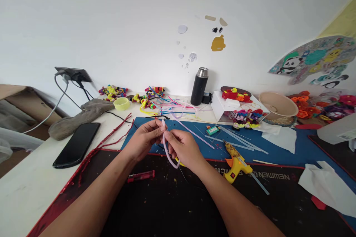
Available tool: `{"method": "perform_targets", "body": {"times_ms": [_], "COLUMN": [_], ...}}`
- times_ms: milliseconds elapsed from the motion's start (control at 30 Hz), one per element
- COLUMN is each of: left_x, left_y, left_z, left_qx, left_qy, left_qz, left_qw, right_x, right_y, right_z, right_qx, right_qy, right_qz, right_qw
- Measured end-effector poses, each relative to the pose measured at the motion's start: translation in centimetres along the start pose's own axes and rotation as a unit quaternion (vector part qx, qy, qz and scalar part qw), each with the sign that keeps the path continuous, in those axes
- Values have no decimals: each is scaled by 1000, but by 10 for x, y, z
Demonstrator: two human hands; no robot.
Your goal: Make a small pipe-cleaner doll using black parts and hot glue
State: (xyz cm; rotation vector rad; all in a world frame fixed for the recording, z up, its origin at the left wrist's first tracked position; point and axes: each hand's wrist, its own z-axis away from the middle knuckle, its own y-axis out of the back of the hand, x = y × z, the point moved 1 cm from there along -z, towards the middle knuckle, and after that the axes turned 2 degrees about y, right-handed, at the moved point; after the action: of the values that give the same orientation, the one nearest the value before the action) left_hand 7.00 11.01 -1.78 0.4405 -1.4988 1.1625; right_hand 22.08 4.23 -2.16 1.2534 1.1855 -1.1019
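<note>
A pale lilac pipe cleaner (167,152) is bent into a loop that hangs below my fingers. My left hand (146,137) pinches its upper end between thumb and fingers. Close beside it, my right hand (185,147) grips the same strip, the two thumbs nearly touching. A bit of yellow shows under my right hand, partly hidden by it. Both hands are above the front edge of the blue mat (200,129).
A yellow glue gun (235,163) lies right of my hands, near clear glue sticks (244,139). A red pen (141,176) rests on the dark mat (155,207). A phone (76,146) lies left; a black bottle (199,87) stands behind.
</note>
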Motion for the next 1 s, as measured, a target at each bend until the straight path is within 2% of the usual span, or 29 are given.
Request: {"method": "perform_targets", "body": {"times_ms": [267, 467, 767, 1000], "left_x": [3, 5, 4, 0], "left_y": [-3, -2, 2, 2], "left_z": [-1, -2, -1, -1], "left_qx": [27, 26, 20, 2], "left_qy": [-37, -33, 17, 34], "left_qz": [8, 13, 18, -10], "left_qw": [999, 999, 1000, 999], "right_x": [4, 5, 0, -1], "right_y": [-1, 0, 9, 10], "right_z": [0, -2, -5, -7], "right_qx": [-18, -28, 36, 52], "right_qy": [-12, -23, 4, -5], "right_qz": [-25, -26, -49, -92], "right_qw": [999, 999, 998, 994]}}
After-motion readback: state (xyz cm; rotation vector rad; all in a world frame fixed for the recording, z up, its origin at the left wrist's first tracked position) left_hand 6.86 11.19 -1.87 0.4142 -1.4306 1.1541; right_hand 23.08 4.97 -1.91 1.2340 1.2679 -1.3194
